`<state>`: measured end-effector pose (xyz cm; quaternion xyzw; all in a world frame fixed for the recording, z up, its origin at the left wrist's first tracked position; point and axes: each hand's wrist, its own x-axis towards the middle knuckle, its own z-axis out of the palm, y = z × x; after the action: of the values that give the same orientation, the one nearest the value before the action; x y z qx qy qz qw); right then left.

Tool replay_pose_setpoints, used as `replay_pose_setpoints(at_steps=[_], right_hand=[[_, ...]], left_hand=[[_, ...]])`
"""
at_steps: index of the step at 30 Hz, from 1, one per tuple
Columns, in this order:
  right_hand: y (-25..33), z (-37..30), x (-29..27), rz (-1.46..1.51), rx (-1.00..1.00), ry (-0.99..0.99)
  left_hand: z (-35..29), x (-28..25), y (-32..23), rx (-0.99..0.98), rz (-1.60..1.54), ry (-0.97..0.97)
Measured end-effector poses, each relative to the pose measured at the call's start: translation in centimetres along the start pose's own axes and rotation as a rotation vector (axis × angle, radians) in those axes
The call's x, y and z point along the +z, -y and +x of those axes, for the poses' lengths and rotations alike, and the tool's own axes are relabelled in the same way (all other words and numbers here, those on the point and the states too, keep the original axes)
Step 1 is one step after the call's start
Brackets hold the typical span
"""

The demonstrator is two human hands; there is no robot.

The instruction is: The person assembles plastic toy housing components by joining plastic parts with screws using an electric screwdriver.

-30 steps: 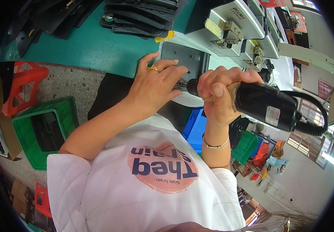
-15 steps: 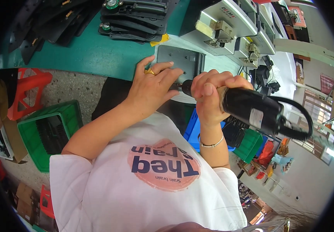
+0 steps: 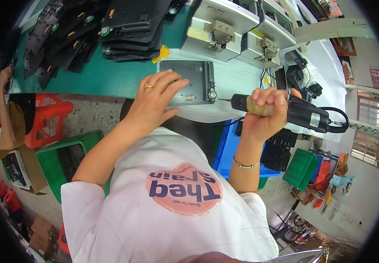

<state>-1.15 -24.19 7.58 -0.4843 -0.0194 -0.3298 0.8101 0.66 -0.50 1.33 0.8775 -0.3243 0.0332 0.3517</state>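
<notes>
A dark grey plastic panel (image 3: pixel 197 79) lies flat on the white sheet at the front of the bench. It has a ribbed bar along its right edge, a small round part at one corner and a small metal piece near its front edge. My left hand (image 3: pixel 156 94) rests over the panel's left side, fingers spread, holding nothing I can see. In my right hand (image 3: pixel 266 111) is a black electric screwdriver (image 3: pixel 305 115), gripped round its tan-wrapped section. Its thin bit points left, just right of the panel and apart from it.
Stacked black panels (image 3: pixel 130 33) and a looser pile (image 3: pixel 60 46) cover the far left. Grey-white machines (image 3: pixel 220 33) stand at the back. A blue crate (image 3: pixel 227 153) and a green crate (image 3: pixel 69 153) sit below the bench, near a red stool (image 3: pixel 49 118). Another person's arm (image 3: pixel 6 105) shows far left.
My right hand has drawn the screwdriver back from the panel to the right, so its bit now shows. My left hand stays over the panel. The view has shifted, revealing another person at left.
</notes>
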Motion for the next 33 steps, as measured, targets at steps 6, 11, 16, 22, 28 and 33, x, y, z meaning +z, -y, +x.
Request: replay_pose_setpoints(at_steps=[6, 11, 16, 22, 28, 33], right_hand=[[0.0, 0.6, -3.2, -0.055, -0.013, -0.075], [-0.8, -0.1, -3.1, 0.018, 0.004, -0.008], [-1.0, -0.2, -2.9, 0.076, 0.013, 0.115], [-0.7, 0.6, -3.2, 0.101, -0.004, 0.066], [-0.7, 1.2, -3.3, 0.044, -0.011, -0.083], [-1.3, 1.3, -3.7, -0.015, -0.033, -0.073]], left_hand=[[2.7, -0.9, -1.0, -0.060, 0.082, 0.078], [4.4, -1.0, -0.9, -0.077, 0.152, 0.203], [4.8, -1.5, -1.2, -0.038, 0.177, 0.211], [5.7, -3.3, -1.9, -0.174, -0.001, 0.236], [2.5, 0.1, -5.3, 0.042, 0.311, 0.391], [3.3, -1.2, -5.1, -0.059, 0.137, 0.321]])
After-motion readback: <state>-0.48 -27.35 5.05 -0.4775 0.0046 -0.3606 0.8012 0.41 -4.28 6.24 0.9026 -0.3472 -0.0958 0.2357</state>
